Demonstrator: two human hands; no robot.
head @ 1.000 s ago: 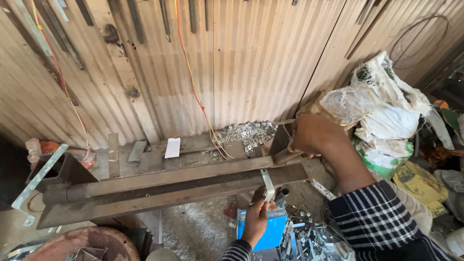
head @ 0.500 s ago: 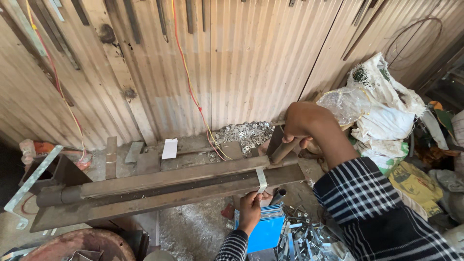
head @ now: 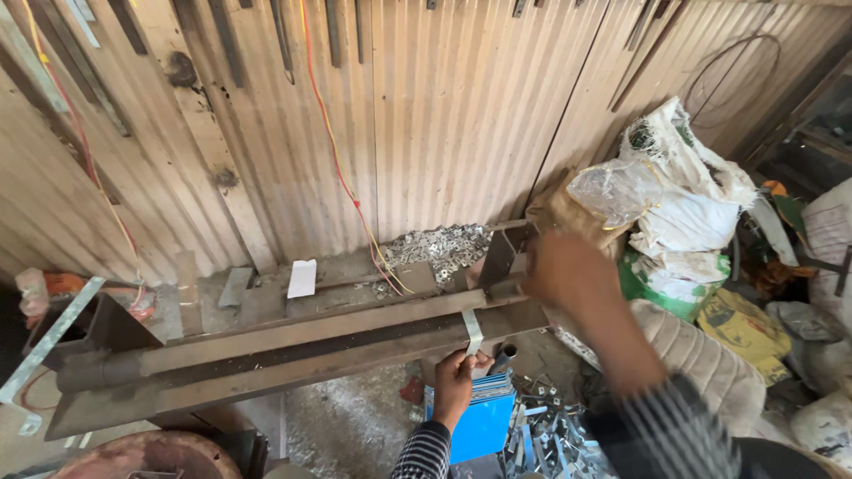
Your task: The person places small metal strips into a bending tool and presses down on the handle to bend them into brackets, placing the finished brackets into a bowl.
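My left hand point(head: 455, 384) was closed around the lower end of a thin, pale metal strip point(head: 473, 332), which stood nearly upright across the front face of the long, rusty steel beam assembly point(head: 293, 350). My right hand point(head: 568, 270) was blurred at the right end of that beam, against a dark upright steel lever point(head: 499, 255); I could not tell whether its fingers were clamped or loose. Directly below the left hand sat a blue rectangular box point(head: 484, 426), with a scatter of small bright metal brackets point(head: 546, 439) on the floor just beside it. Behind the beam, a heap of small silvery punched pieces point(head: 439, 248) lay near the corrugated sheet-metal wall point(head: 461, 115). An orange cable point(head: 342, 168) hung down that wall. White filled sacks point(head: 683, 195) were stacked to the right.
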